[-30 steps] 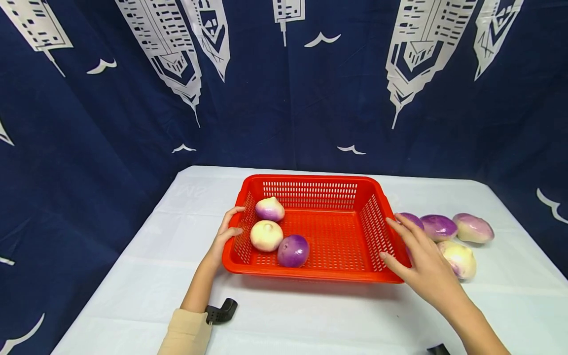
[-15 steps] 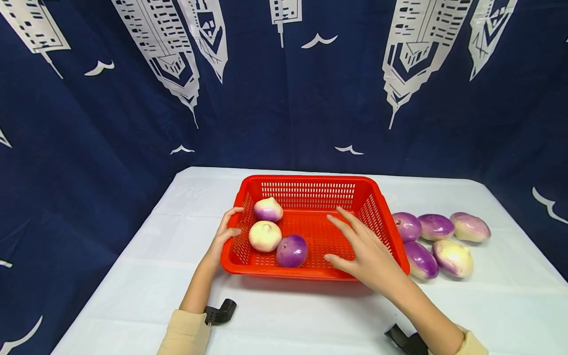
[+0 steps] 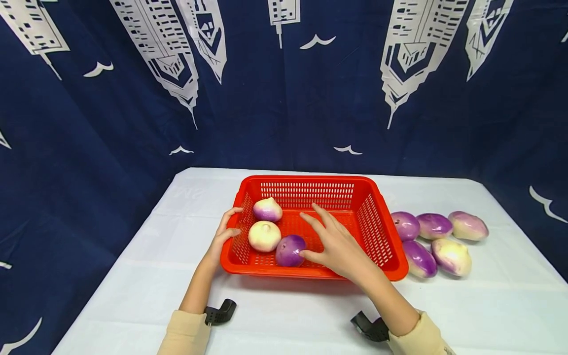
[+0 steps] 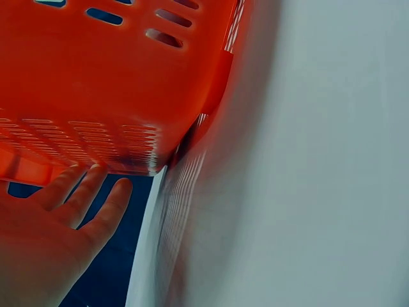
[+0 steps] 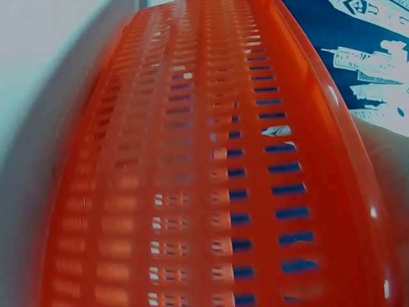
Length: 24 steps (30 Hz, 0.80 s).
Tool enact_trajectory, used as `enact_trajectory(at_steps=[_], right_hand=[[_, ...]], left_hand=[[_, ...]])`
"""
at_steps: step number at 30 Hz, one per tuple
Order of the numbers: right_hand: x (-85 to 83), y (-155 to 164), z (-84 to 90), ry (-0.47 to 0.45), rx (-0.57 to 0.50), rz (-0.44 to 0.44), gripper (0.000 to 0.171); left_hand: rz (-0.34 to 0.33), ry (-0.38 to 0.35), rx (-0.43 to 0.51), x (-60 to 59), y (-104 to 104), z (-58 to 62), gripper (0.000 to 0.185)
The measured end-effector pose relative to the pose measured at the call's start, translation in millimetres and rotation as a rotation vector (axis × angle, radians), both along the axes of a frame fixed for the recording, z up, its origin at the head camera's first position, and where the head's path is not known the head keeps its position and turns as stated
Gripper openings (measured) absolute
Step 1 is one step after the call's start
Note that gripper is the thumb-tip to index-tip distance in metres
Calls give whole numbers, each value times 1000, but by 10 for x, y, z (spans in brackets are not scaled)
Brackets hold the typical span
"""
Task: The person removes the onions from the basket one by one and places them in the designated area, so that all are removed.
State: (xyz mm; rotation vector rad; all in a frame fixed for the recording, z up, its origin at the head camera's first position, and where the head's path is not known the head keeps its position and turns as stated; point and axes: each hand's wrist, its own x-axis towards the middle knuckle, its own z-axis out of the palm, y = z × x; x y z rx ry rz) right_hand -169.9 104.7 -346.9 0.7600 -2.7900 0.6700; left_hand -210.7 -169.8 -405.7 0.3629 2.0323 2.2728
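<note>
My left hand holds the left rim of a red plastic basket, with its fingers also against the slotted outer wall in the left wrist view. Three purple-and-white, turnip-like vegetables lie at the basket's left: a purple-bottomed one, a cream one and a mostly purple one. Over the basket, my right hand has its fingers spread. Its thumb tip overlaps the purple vegetable's right edge; contact is unclear. In the right wrist view, the basket wall hides most of that hand.
To the right of the basket, several more purple-and-white vegetables lie grouped on the white-covered table. A dark blue printed curtain hangs behind the table. Black wrist devices stick out from both forearms.
My right hand has moved left from the basket's right rim to above its inside, near the purple vegetable. The left hand keeps its place on the left rim.
</note>
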Motion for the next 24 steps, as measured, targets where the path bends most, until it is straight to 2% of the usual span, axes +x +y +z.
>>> enact_trajectory(at_steps=[9,17,24], right_hand=[[-67,-221,-44,-89,27,-9,75],[-95,-389,-77,-232,-33,-60,74],[-108,-492,-92,-317,-30,-73,76]], left_hand=[[4,-8,1,9,-9,7,55],[9,-16,-7,3,7,-6,54],[20,-21,-9,-1,11,3,54]])
